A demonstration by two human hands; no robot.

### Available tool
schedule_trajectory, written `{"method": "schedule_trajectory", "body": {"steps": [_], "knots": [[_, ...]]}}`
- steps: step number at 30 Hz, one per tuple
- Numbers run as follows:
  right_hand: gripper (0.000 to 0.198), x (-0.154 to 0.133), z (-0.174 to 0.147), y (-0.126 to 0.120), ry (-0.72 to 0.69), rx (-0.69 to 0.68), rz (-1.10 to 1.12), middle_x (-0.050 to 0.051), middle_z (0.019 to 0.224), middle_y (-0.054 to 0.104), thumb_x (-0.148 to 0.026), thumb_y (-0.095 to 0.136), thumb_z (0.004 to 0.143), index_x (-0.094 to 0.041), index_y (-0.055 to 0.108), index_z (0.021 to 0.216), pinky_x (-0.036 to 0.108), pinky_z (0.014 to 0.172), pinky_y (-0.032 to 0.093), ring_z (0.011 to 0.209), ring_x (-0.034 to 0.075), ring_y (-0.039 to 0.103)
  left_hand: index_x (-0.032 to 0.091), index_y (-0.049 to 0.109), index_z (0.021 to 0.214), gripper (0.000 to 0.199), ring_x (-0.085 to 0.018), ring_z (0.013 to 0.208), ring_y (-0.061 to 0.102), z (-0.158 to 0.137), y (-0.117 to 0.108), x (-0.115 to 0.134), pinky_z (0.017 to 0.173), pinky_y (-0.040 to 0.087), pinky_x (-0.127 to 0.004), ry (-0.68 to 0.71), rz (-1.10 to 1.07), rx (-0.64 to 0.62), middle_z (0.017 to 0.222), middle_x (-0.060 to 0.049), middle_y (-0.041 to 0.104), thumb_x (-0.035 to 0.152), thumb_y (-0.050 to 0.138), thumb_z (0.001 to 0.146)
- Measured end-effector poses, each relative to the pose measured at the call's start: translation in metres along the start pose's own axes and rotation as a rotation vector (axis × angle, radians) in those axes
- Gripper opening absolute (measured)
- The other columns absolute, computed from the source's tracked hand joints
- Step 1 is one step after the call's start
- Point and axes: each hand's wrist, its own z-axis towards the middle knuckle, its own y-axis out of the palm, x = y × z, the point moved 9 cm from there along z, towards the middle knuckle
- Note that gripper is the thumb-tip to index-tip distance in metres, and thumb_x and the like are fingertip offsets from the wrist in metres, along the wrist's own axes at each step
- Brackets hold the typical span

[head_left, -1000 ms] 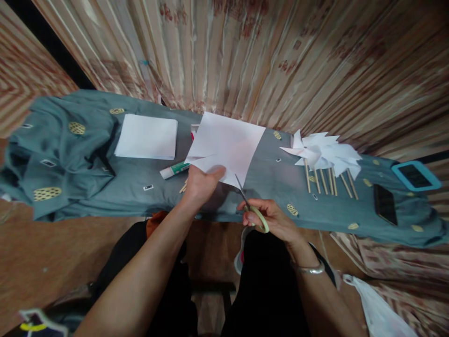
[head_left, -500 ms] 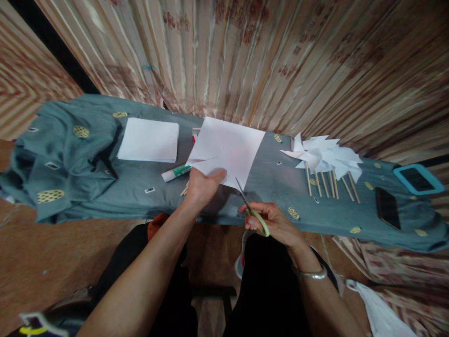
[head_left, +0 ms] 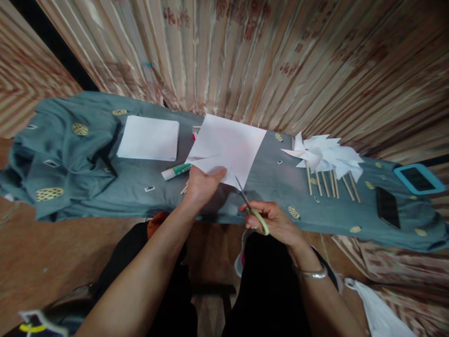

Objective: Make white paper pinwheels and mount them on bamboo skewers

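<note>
A white sheet of paper (head_left: pixel 238 140) is held by its near left edge in my left hand (head_left: pixel 204 185), thumb on top. A slit runs in from the sheet's left corner. My right hand (head_left: pixel 268 217) grips scissors (head_left: pixel 257 216) with pale green handles, and their blades meet the sheet's near corner. Just left of my left hand lies a glue stick (head_left: pixel 175 172) with a green label and white cap. Some thin wooden sticks (head_left: pixel 184 188) show partly beneath my left hand; the rest of them is hidden.
A stack of white paper (head_left: pixel 149 138) lies to the left on the grey-green cloth (head_left: pixel 157 206). Several paper pinwheels (head_left: pixel 329 154) on sticks lie to the right. Farther right are a dark phone (head_left: pixel 387 207) and a blue-framed device (head_left: pixel 419 179). A pleated curtain (head_left: pixel 224 61) hangs behind.
Both hands stay nearly in place. The scissor blades now sit slightly farther into the near corner of the paper, where a short cut line shows.
</note>
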Motion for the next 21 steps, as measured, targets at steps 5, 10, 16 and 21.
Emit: {"method": "schedule_trajectory", "body": {"steps": [5, 10, 16, 21], "knots": [[0.047, 0.0024, 0.0002, -0.0007, 0.016, 0.017, 0.029, -0.005, 0.059, 0.06, -0.047, 0.084, 0.058, -0.015, 0.066, 0.088, 0.018, 0.044, 0.034, 0.047, 0.004, 0.047, 0.02, 0.062, 0.096, 0.036, -0.021, 0.086, 0.067, 0.0004, -0.0015, -0.0017, 0.084, 0.053, -0.032, -0.021, 0.035, 0.012, 0.088, -0.002, 0.073, 0.017, 0.069, 0.06], [0.045, 0.0027, 0.0005, -0.0014, 0.024, 0.027, 0.054, -0.006, 0.058, 0.06, -0.045, 0.085, 0.057, -0.016, 0.067, 0.086, 0.018, 0.043, 0.033, 0.045, 0.003, 0.046, 0.02, 0.063, 0.091, 0.031, -0.022, 0.087, 0.066, -0.0002, -0.0021, -0.0005, 0.085, 0.053, -0.033, -0.012, 0.033, 0.016, 0.09, -0.004, 0.073, 0.017, 0.069, 0.061], [0.045, 0.0034, 0.0004, -0.0025, 0.029, 0.04, 0.051, -0.005, 0.059, 0.062, -0.044, 0.086, 0.056, -0.016, 0.067, 0.087, 0.019, 0.045, 0.036, 0.047, 0.005, 0.05, 0.018, 0.065, 0.089, 0.029, -0.023, 0.088, 0.067, 0.0018, -0.0019, -0.0009, 0.086, 0.052, -0.035, 0.006, 0.028, 0.007, 0.09, -0.006, 0.072, 0.015, 0.07, 0.061], [0.046, 0.0034, -0.0004, -0.0028, 0.03, 0.046, 0.029, -0.004, 0.059, 0.062, -0.045, 0.085, 0.058, -0.015, 0.067, 0.088, 0.019, 0.046, 0.037, 0.049, 0.005, 0.05, 0.019, 0.064, 0.083, 0.024, -0.021, 0.086, 0.066, 0.0013, -0.001, -0.0031, 0.085, 0.052, -0.033, 0.004, 0.0, 0.001, 0.091, -0.006, 0.072, 0.017, 0.07, 0.06]]}}
